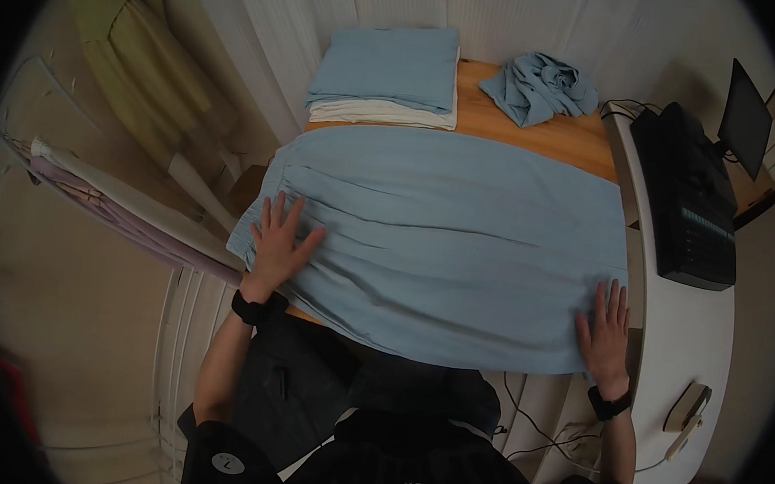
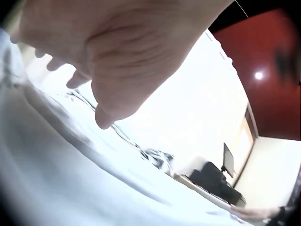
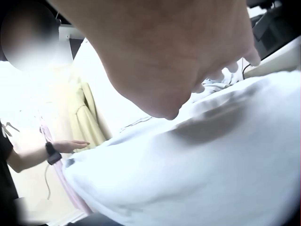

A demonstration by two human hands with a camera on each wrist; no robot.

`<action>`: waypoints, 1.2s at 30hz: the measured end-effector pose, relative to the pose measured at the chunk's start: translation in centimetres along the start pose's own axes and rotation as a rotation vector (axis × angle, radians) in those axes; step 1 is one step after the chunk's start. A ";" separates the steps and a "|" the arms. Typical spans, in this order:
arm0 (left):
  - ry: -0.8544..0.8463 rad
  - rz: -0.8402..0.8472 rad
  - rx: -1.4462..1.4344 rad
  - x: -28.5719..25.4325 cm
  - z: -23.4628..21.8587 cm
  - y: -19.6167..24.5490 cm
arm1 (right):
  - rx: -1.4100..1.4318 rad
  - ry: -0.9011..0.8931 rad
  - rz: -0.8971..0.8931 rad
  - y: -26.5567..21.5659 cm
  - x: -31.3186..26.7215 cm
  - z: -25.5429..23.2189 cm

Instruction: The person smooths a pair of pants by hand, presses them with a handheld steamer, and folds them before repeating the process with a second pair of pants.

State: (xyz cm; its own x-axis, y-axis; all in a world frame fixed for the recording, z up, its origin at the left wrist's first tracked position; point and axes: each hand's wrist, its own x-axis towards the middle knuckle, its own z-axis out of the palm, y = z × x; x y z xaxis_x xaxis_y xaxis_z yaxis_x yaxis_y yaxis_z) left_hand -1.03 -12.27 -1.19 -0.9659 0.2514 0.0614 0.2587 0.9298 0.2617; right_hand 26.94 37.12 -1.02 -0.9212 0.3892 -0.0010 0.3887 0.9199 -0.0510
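Observation:
A light blue skirt [image 1: 459, 237] with a gathered elastic waistband [image 1: 262, 194] lies spread across the wooden table, waistband to the left and hem to the right. Soft creases run along its length, deepest near the front edge. My left hand [image 1: 279, 249] is over the waistband end, fingers spread. At the hem's front right corner is my right hand [image 1: 608, 335], its fingers straight and pointing away from me. In the right wrist view a shadow falls on the cloth [image 3: 211, 165] below the right hand [image 3: 160, 61]. Neither hand grips anything.
Folded blue garments [image 1: 385, 64] lie on white cloth at the back left; a crumpled blue garment [image 1: 543, 87] sits back right. On the white side table [image 1: 666, 330] stand a black machine [image 1: 687, 198] and a monitor [image 1: 747, 118]. Clothes on a rack [image 1: 132, 217] hang at left.

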 end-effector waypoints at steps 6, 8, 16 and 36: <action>0.291 -0.241 -0.236 -1.1 1.3 -13.3 | 0.062 -0.053 -0.207 -4.3 0.2 1.8; 0.277 -0.318 -0.289 -2.9 0.5 -13.6 | 0.029 -0.020 -0.147 -3.1 1.0 2.5; 0.335 -0.295 -0.744 -4.7 0.8 -10.9 | -0.003 0.045 -0.025 3.3 2.9 2.6; -0.304 -0.135 0.192 16.5 4.7 0.4 | 0.100 -0.112 -0.184 -3.5 5.5 1.7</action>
State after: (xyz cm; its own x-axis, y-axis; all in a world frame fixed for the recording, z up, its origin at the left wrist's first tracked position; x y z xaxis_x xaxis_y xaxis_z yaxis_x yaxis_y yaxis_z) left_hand -16.84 -6.51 -4.55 -0.9522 0.1646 -0.2572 0.1539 0.9862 0.0613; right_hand 20.47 35.96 -2.55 -0.9748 0.2031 -0.0927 0.2159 0.9634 -0.1592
